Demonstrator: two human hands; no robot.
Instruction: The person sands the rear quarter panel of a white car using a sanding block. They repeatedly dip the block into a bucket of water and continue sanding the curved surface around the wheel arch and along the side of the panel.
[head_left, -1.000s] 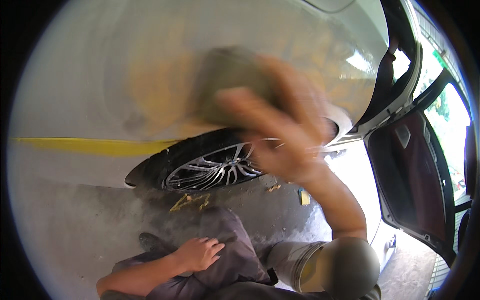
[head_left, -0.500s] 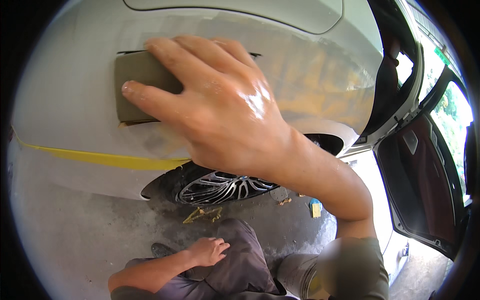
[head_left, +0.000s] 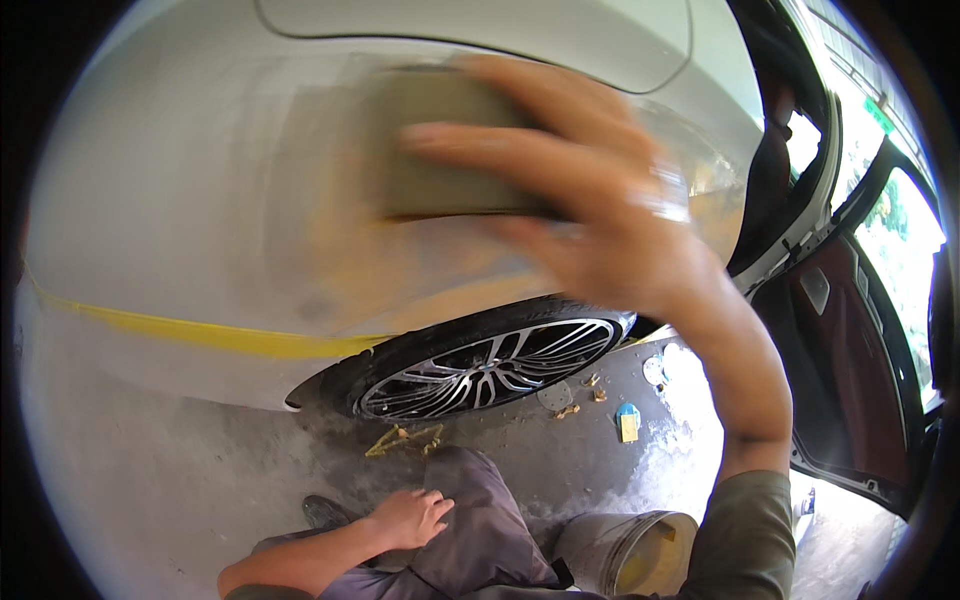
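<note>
In my right hand point(head_left: 610, 210) is an olive-grey sanding block point(head_left: 440, 185), held flat against the car's silver-white rear side panel point(head_left: 190, 210). Motion blurs both hand and block, but fingers lie spread across the block's back. Around it the panel shows dull, scuffed patches of tan and grey, above the wheel point(head_left: 490, 370). My left hand point(head_left: 410, 518) rests on my bent leg point(head_left: 475, 530), its fingers loosely extended and holding nothing.
Yellow masking tape point(head_left: 220, 335) runs along the panel's lower part. A bucket point(head_left: 590, 545) of cloudy liquid stands by my right side. Crumpled tape point(head_left: 405, 440) and a blue-and-yellow item point(head_left: 628, 424) lie on the concrete floor. An open car door point(head_left: 840, 350) is at right.
My right hand has slid the sanding block to the right across the panel, uncovering the panel's left part and more of the wheel. My left hand has barely moved.
</note>
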